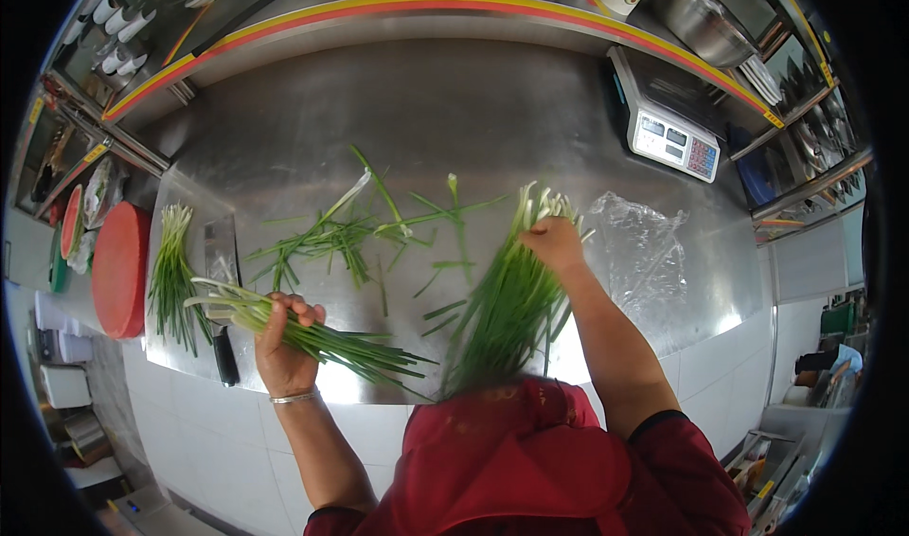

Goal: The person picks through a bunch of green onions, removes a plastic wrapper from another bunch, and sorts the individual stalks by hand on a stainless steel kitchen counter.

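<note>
My left hand (290, 344) is closed around a bundle of scallions (341, 343), their white ends to the left and green tips to the right. On the right, my right hand (554, 246) reaches onto the white ends of a larger scallion pile (508, 309), thumb and fingers drawn together there. Whether it grips a stalk cannot be made out. A third scallion bunch (172, 273) lies at the left edge of the steel table (426, 103). Beside it rests a cleaver (226, 355) with a black handle. Loose green trimmings (334, 241) are scattered between my hands.
Clear plastic film (639, 248) lies right of the pile. A digital scale (671, 135) stands at the back right. A striped shelf edge (440, 2) crosses the back. A round red cutting board (122, 270) stands off the left edge. Far right, another person (838, 362) is partly visible.
</note>
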{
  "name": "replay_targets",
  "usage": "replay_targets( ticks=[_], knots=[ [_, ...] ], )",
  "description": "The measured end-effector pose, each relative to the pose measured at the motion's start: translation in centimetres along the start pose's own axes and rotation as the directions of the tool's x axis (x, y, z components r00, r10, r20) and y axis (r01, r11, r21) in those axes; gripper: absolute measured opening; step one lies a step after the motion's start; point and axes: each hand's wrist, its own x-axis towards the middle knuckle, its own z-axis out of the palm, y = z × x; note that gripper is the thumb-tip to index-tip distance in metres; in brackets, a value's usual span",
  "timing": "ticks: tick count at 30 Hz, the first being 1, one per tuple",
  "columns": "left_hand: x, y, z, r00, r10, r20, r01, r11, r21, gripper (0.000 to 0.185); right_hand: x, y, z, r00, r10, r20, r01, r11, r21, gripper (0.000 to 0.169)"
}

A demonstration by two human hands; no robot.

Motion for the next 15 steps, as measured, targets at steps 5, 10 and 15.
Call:
replay_targets(
  ticks=[5, 10, 15],
  knots=[
    [-0.1, -0.6, 1.3, 0.999, -0.044, -0.029, 0.049, 0.981, 0.189, 0.012, -1.4, -1.1, -2.9, 0.989, -0.011, 0.146, -0.099, 0.685, 0.722, 0.026],
    [0.1, -1.0, 3.4, 0.991, -0.133, -0.021, 0.133, 0.939, 0.316, 0.011, -4.1, -5.3, -7.0, 0.969, -0.184, 0.167, -0.053, 0.504, 0.862, 0.017],
    [0.4, -2.4, 8.1, 0.98, -0.198, 0.027, 0.148, 0.811, 0.566, 0.016, -6.5, -10.3, -8.6, 0.922, -0.347, 0.168, 0.018, 0.474, 0.88, 0.015]
  ],
)
